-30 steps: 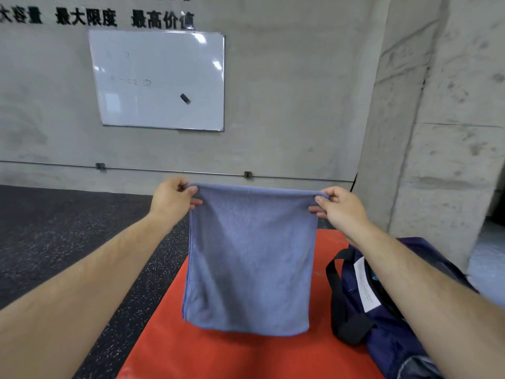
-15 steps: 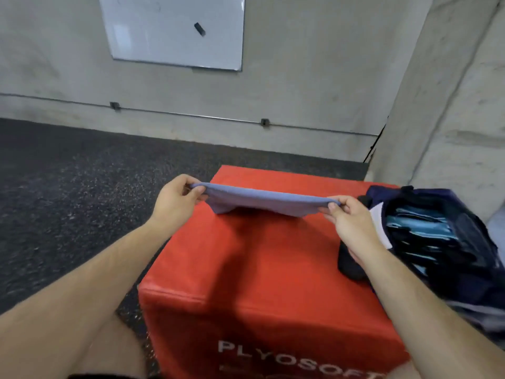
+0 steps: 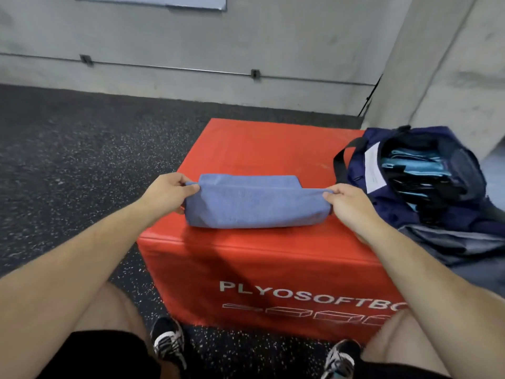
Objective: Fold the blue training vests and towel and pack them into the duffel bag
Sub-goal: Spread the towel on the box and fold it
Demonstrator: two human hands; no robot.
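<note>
Bridging L hand (image 3: 166,194), R hand (image 3: 347,203): towel (image 3: 254,206)

whiteboard (image 3: 153,0): cut by top edge | box lettering (image 3: 300,294): end behind right forearm (image 3: 423,269) | duffel bag (image 3: 396,212): label text unreadable

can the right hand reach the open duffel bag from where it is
Probably yes: the right hand, pinching a corner of the towel, sits just beside the duffel bag, with nothing between them.

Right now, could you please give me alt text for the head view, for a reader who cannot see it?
The left hand and right hand pinch opposite ends of a folded blue towel resting on a red box. To its right, an open navy duffel bag holds light blue fabric.
</note>
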